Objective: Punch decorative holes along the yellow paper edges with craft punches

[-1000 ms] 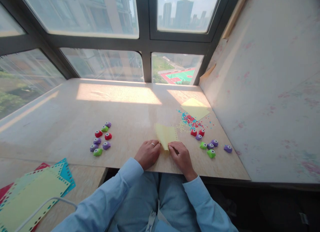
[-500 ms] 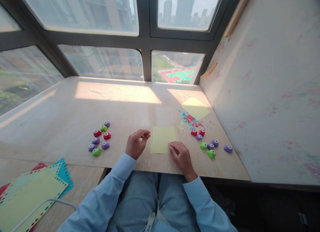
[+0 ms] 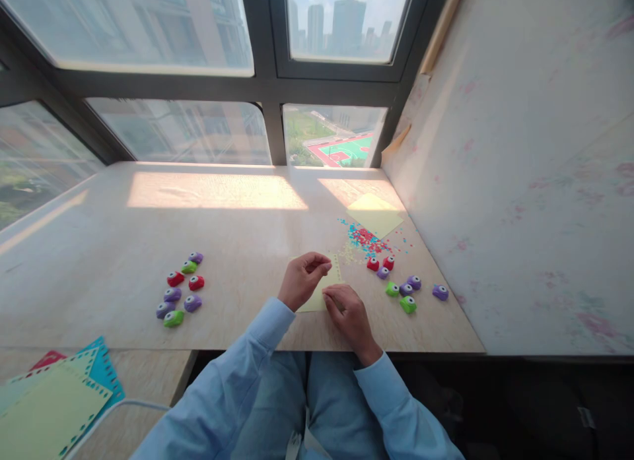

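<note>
A pale yellow sheet of paper (image 3: 311, 303) lies on the table in front of me, with small punched holes along its right edge. My left hand (image 3: 303, 280) is over the sheet, thumb and index finger pinched together. Whatever might be between those fingertips is too small to make out. Just below and right of it, my right hand (image 3: 349, 313) has its fingers closed over the sheet's lower right part. Whether it grips the paper or only rests on it, I cannot tell. Both hands cover much of the sheet.
Several mini craft punches (image 3: 197, 282) stand at the left, and more punches (image 3: 407, 289) at the right. Punched paper dots (image 3: 366, 241) are scattered beside another yellow sheet (image 3: 375, 214). Coloured sheets (image 3: 54, 407) and a cable (image 3: 129, 402) lie lower left. A wall (image 3: 535, 183) bounds the right.
My left hand has moved right, from the sheet's left edge to above its middle, fingers still pinched. The right hand stays near the sheet's right side. The view has shifted slightly.
</note>
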Demonstrator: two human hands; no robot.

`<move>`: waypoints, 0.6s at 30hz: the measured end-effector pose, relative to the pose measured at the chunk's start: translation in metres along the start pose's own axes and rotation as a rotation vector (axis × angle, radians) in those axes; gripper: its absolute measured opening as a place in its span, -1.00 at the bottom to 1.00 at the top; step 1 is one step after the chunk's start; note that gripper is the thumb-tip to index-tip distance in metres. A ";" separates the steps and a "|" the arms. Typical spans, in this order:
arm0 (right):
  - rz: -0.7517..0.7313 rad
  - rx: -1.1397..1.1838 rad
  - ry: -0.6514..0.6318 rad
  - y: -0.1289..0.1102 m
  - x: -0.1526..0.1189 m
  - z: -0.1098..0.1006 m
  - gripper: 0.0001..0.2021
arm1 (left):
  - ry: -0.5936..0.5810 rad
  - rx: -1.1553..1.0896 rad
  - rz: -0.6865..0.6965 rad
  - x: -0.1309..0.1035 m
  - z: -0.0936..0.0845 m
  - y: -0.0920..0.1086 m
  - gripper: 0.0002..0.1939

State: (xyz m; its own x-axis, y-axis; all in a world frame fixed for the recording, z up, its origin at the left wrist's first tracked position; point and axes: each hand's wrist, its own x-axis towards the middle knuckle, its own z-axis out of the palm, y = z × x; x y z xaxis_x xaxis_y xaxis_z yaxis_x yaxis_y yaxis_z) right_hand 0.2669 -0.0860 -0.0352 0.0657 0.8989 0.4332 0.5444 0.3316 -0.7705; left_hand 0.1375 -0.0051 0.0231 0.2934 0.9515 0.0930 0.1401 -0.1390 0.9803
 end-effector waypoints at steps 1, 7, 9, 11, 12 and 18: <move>0.000 0.014 0.022 -0.001 0.000 0.000 -0.83 | -0.015 -0.021 -0.001 0.005 0.005 0.000 -0.85; -0.061 0.053 0.117 -0.007 0.000 -0.003 -0.82 | -0.075 -0.026 -0.033 0.039 0.039 -0.001 -0.89; -0.063 0.050 0.118 -0.007 -0.001 -0.003 -0.82 | -0.094 0.065 -0.009 0.050 0.050 -0.001 -0.88; -0.051 0.048 0.119 -0.007 -0.001 -0.003 -0.83 | -0.113 0.163 0.031 0.059 0.059 -0.001 -0.87; -0.044 0.050 0.123 -0.007 -0.001 -0.003 -0.83 | -0.122 0.200 0.048 0.064 0.063 0.000 -0.87; -0.023 0.064 0.130 -0.006 0.001 -0.001 -0.82 | -0.171 0.276 0.077 0.081 0.071 -0.002 -0.88</move>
State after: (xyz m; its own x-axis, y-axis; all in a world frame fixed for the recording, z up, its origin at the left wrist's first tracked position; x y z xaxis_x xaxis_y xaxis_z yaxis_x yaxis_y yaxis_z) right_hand 0.2650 -0.0879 -0.0298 0.1642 0.8473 0.5050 0.4925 0.3732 -0.7863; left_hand 0.2276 0.0527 0.0165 0.4645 0.8785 0.1118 0.3550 -0.3003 0.8853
